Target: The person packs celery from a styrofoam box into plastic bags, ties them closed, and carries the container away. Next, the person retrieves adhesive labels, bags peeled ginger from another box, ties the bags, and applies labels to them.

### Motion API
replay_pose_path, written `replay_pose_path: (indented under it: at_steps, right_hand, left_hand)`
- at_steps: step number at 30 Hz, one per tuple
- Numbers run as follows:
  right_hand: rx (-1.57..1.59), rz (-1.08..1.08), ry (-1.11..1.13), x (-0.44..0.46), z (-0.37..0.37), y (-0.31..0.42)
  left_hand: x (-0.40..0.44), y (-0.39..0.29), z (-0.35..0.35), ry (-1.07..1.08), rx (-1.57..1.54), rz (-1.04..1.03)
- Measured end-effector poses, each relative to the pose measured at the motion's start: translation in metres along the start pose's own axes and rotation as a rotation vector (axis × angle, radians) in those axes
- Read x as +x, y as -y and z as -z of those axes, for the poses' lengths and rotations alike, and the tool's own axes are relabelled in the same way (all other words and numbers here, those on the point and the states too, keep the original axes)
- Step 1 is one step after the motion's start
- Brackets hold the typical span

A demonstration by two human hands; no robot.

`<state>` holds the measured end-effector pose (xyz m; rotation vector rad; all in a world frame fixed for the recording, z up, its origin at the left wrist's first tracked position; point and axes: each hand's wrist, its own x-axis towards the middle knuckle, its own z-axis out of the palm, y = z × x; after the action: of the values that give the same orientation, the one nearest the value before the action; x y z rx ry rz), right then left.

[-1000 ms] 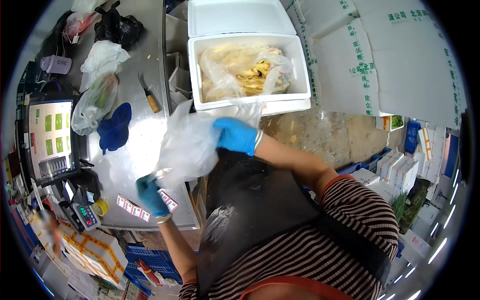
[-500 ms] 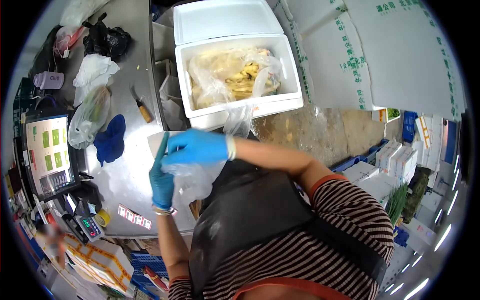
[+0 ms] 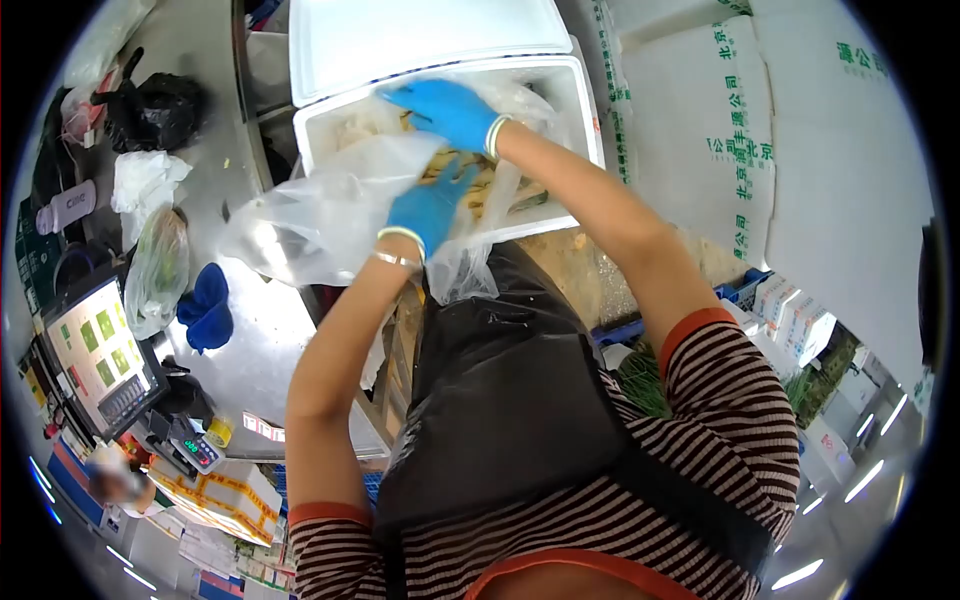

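Both of my hands wear blue gloves and are at the white foam box point(image 3: 303, 140). My right hand point(image 3: 450, 112) reaches over the far side of its contents, fingers stretched out to the left on the clear plastic liner. My left hand point(image 3: 430, 208) is at the near side, fingers apart and pointing into the box. Pale yellow, elongated pieces point(image 3: 482, 190), of a kind I cannot make out, show between the hands. A large clear plastic bag point(image 3: 315, 215) spreads from the box's opening leftward over the metal table, touching or lying beside my left hand.
The box's white lid point(image 3: 430, 40) stands behind it. On the metal table point(image 3: 260, 350) lie a blue cloth-like item point(image 3: 206, 308), a clear bag of greens point(image 3: 158, 270) and a black bag point(image 3: 165, 110). A screen point(image 3: 103, 355) and scale point(image 3: 197, 452) stand left; white cartons point(image 3: 690, 120) stand right.
Both hands have moved from over the table up to the foam box and come apart. The clear plastic bag is now spread out wide at the box's left. The view has shifted.
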<state>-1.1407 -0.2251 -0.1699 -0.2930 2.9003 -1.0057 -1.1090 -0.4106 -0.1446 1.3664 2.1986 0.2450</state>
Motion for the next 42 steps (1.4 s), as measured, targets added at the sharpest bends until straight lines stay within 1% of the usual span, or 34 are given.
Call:
replay_pose_path:
  at_steps: [1, 3, 5, 6, 7, 8, 9, 10, 11, 12, 13, 14, 17, 18, 19, 20, 22, 23, 25, 27, 29, 31, 32, 33, 34, 35, 36, 37, 38, 39, 40, 41, 42]
  right_hand:
    - [-0.055, -0.01, -0.034, 0.006, 0.014, 0.005]
    - [-0.211, 0.075, -0.114, 0.003, 0.016, -0.015]
    - [-0.533, 0.187, -0.141, 0.0, 0.034, -0.034]
    - [-0.524, 0.098, -0.027, 0.01, 0.048, -0.043]
    - [-0.536, 0.089, -0.031, 0.016, 0.066, -0.046]
    - [-0.418, 0.006, 0.003, 0.027, 0.081, -0.055]
    - [-0.248, 0.109, -0.089, 0.041, 0.092, -0.081]
    - [-0.202, 0.039, -0.093, 0.058, 0.091, -0.113]
    - [-0.144, 0.035, -0.008, 0.08, 0.084, -0.171]
    - [0.395, -0.267, 0.126, 0.084, 0.101, -0.211]
    - [0.933, -0.569, 0.257, 0.086, 0.123, -0.228]
    - [0.775, -0.541, 0.127, 0.085, 0.141, -0.21]
    - [0.294, -0.444, -0.22, 0.054, 0.183, -0.123]
    - [0.133, -0.404, -0.326, 0.048, 0.187, -0.11]
    - [0.258, 0.119, -0.329, 0.023, 0.15, -0.131]
    - [0.342, -0.25, 0.241, -0.003, 0.137, -0.055]
    - [0.048, 0.155, 0.215, -0.053, 0.069, 0.002]
    - [-0.308, 0.475, 0.056, -0.073, 0.048, 0.021]
    - [-0.239, 0.272, 0.208, -0.115, 0.027, 0.005]
    - [-0.471, -0.364, 0.809, -0.114, 0.075, 0.008]
    - [0.036, -0.219, 0.099, -0.201, 0.094, -0.07]
    - [0.582, -0.691, -0.282, -0.224, 0.135, -0.065]
    - [0.502, -0.755, -0.446, -0.223, 0.148, -0.055]
    - [0.419, -0.809, -0.604, -0.216, 0.163, -0.047]
    - [0.366, -0.787, -0.624, -0.195, 0.171, -0.02]
    - [0.516, -0.673, -0.497, -0.181, 0.165, -0.001]
    - [0.661, -0.554, -0.371, -0.166, 0.154, 0.016]
    - [0.798, -0.498, -0.152, -0.142, 0.135, 0.036]
    - [0.671, -0.462, 0.064, -0.121, 0.097, 0.035]
    - [0.58, -0.43, 0.243, -0.103, 0.064, 0.042]
    - [0.039, -0.349, 0.464, -0.088, 0.019, 0.032]
    - [0.03, -0.277, 0.575, -0.086, -0.027, 0.009]
    - [-0.255, -0.078, 0.635, -0.086, -0.055, 0.005]
  left_hand:
    - [0.011, 0.016, -0.021, -0.041, 0.057, 0.038]
    - [0.004, 0.045, 0.008, 0.048, 0.146, 0.214]
    - [-0.029, 0.095, 0.023, 0.242, 0.428, 0.294]
    - [-0.054, 0.112, 0.036, 0.061, 0.395, 0.206]
    - [-0.074, 0.123, 0.049, -0.124, 0.367, 0.117]
    - [-0.082, 0.126, 0.059, -0.12, 0.389, 0.134]
    - [-0.087, 0.128, 0.066, -0.118, 0.41, 0.148]
    - [-0.093, 0.131, 0.069, -0.115, 0.427, 0.162]
    - [-0.099, 0.143, 0.06, -0.182, 0.297, 0.165]
    - [-0.104, 0.161, 0.04, -0.253, 0.166, 0.166]
    - [-0.105, 0.173, 0.028, -0.323, 0.036, 0.162]
    - [-0.102, 0.174, 0.027, -0.36, -0.031, 0.18]
    - [-0.093, 0.173, 0.016, -0.51, -1.287, 0.652]
    - [-0.094, 0.17, 0.011, -0.537, -1.312, 0.627]
    - [-0.095, 0.168, 0.009, -0.563, -1.335, 0.598]
    - [-0.095, 0.166, 0.008, -0.592, -1.354, 0.561]
    - [-0.094, 0.161, 0.01, -0.61, -1.373, 0.56]
    - [-0.094, 0.161, 0.011, -0.621, -1.382, 0.558]
    - [-0.1, 0.158, 0.018, -0.58, -1.359, 0.551]
    - [-0.105, 0.156, 0.026, -0.549, -1.336, 0.538]
    - [-0.111, 0.153, 0.03, -0.52, -1.315, 0.524]
    - [-0.111, 0.156, 0.029, -0.51, -1.393, 0.537]
    - [-0.111, 0.158, 0.029, -0.507, -1.43, 0.542]
    - [-0.115, 0.162, 0.03, -0.476, -1.176, 0.413]
    - [-0.125, 0.167, 0.031, -0.439, -0.92, 0.292]
    - [-0.134, 0.166, 0.032, -0.39, -0.665, 0.174]
    - [-0.141, 0.158, 0.043, -0.33, -0.613, 0.156]
    - [-0.148, 0.145, 0.063, -0.273, -0.559, 0.138]
    - [-0.158, 0.134, 0.081, -0.217, -0.504, 0.122]
    - [-0.171, 0.126, 0.094, -0.18, -0.553, 0.118]
    - [-0.186, 0.117, 0.105, -0.145, -0.602, 0.118]
    - [-0.203, 0.108, 0.111, -0.109, -0.651, 0.118]
    - [-0.225, 0.103, 0.114, -0.206, -0.866, 0.2]
